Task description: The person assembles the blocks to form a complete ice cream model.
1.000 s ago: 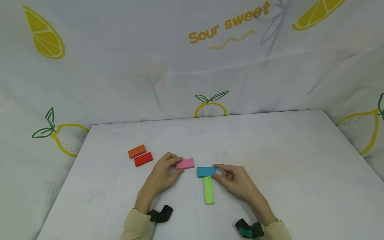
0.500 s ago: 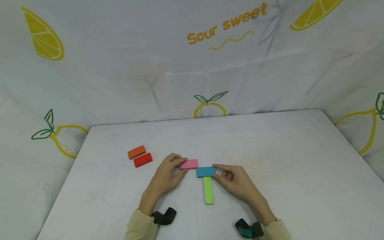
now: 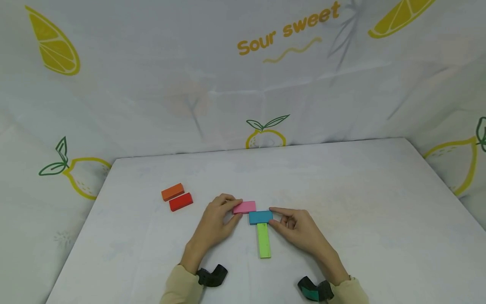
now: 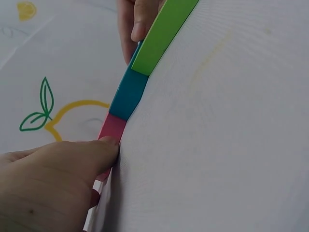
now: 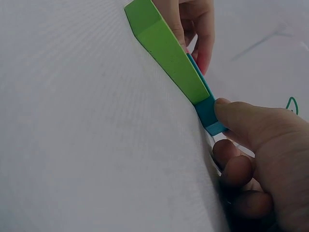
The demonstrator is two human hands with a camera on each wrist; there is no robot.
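A pink block (image 3: 245, 207) lies on the white table, its left end pinched between the thumb and fingers of my left hand (image 3: 215, 221). Its right part sits against the far long side of a blue block (image 3: 260, 217), near that block's left end. My right hand (image 3: 301, 230) pinches the blue block's right end between thumb and index finger. From the blue block's near side a lime green block (image 3: 263, 240) runs toward me, end against it, like the stem of a T. In the left wrist view the pink block (image 4: 113, 128) is partly covered by my thumb.
An orange block (image 3: 172, 192) and a red block (image 3: 181, 202) lie side by side on the table (image 3: 360, 190), left of my left hand. Behind the table's far edge hangs a white cloth (image 3: 152, 105) printed with lemons.
My left hand has slid the pink block rightward, from a gap beside the blue block to behind its left end. My right hand, the blue block and the green block have stayed put.
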